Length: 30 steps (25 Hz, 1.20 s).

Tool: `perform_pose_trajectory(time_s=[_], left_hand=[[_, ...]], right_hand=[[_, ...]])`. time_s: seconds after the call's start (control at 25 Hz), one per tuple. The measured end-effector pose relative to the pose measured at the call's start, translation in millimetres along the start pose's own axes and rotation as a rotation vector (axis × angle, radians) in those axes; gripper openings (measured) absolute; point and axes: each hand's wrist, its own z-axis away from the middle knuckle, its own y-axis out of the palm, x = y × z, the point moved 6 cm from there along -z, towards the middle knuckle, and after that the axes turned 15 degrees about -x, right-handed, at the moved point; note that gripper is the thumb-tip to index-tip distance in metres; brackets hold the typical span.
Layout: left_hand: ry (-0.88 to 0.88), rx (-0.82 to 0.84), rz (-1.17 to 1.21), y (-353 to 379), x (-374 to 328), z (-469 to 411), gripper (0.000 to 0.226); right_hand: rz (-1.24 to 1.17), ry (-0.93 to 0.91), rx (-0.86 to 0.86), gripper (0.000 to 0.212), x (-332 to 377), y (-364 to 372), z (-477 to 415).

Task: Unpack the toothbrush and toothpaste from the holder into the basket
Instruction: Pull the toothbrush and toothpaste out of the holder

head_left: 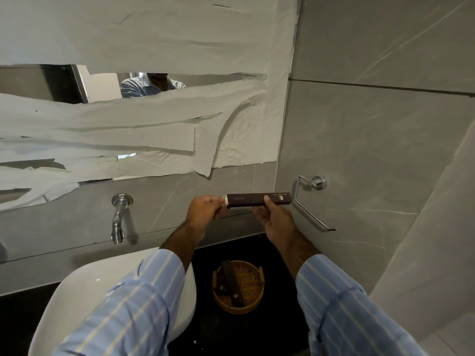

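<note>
Above the basket (239, 289), right hand (273, 217) grips the brown holder (258, 199) level; left hand (204, 209) pinches its white open end.

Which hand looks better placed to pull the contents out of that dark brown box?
The left hand: it already pinches the white end sticking out of the dark brown box, while the right hand grips the box's body, steadying it.

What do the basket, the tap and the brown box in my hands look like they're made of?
Basket: woven wicker or rattan, by its golden weave. Tap: polished, chrome-like metal with mirror glints. Box: probably matte printed cardboard, dark brown with sharp folded edges, held by the left hand and right hand.
</note>
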Motion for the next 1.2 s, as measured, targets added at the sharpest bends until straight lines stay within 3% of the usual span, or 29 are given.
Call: perform_pose_trajectory(time_s=[0.16, 0.32, 0.48, 0.68, 0.84, 0.96, 1.2], left_hand=[[-0.397, -0.055, 0.480, 21.7, 19.3, 17.3, 0.015], [-0.480, -0.038, 0.633, 44.3, 25.7, 29.9, 0.014], [-0.581, -0.013, 0.702, 65.5, 41.2, 32.5, 0.027], [-0.629, -0.034, 0.723, 64.1, 49.8, 29.3, 0.016], [-0.511, 0.081, 0.581, 64.4, 45.1, 35.7, 0.018], [-0.419, 0.036, 0.440, 64.1, 38.9, 38.8, 0.016], [0.086, 0.114, -0.219, 61.0, 8.0, 34.4, 0.029]], right_hand=[[0.233, -0.254, -0.037, 0.033, 32.5, 13.0, -6.1], [0.517, -0.469, -0.055, 0.034, 51.4, 29.4, -3.9], [0.655, -0.509, -0.012, 0.032, 47.6, 38.6, -1.0], [0.694, -0.513, -0.010, 0.033, 55.1, 35.9, -6.3], [0.677, -0.483, -0.033, 0.031, 55.4, 32.6, -5.6], [0.623, -0.460, -0.062, 0.029, 57.5, 33.2, -3.1], [0.653, -0.497, -0.077, 0.031, 65.0, 34.0, -0.7]])
